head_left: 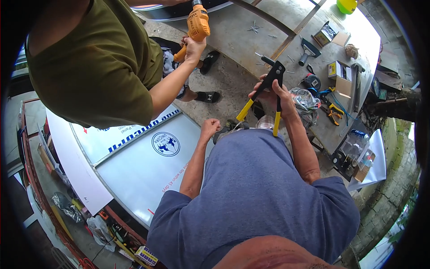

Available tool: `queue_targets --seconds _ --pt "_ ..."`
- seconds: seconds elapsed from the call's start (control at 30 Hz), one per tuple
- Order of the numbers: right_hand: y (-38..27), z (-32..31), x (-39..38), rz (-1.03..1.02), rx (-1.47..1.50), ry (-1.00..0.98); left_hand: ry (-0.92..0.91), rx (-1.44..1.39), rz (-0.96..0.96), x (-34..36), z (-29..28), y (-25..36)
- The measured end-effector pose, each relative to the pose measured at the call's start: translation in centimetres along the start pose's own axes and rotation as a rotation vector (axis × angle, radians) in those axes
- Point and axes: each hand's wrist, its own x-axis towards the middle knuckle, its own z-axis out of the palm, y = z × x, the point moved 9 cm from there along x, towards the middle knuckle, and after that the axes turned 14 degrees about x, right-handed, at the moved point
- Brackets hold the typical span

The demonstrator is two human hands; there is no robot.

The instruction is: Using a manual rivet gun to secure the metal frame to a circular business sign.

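Note:
My right hand (275,93) grips a black hand riveter (271,77) with yellow handles, held upright, a thin rivet at its nose pointing toward the grey metal tabletop (242,36). My left hand (210,126) is closed with curled fingers beside my waist, above a large white panel (134,179) covered in printed film; what it holds, if anything, I cannot make out. Across from me a co-worker's hand (194,48) grips an orange drill (197,24). Loose rivets (254,28) are scattered on the tabletop near the drill.
The co-worker in olive (94,76) stands at left. The table holds metal strips (286,45), open boxes (338,76), a tape measure (311,81), pliers (333,113), a scraper (309,51) and a plastic bag (304,103). Tools and bags (101,228) lie below the panel.

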Motion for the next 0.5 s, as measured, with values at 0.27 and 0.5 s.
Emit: queue_targets --seconds 0.27,0.5 --pt "-0.6 0.7 1.7 -0.061 0.016 0.034 -0.09 -0.095 -0.106 -1.6 0.7 -7.2" --pt "-7.7 4.2 4.5 -0.071 -0.381 -0.035 -0.204 -0.077 -0.028 -0.8 0.9 -0.2"
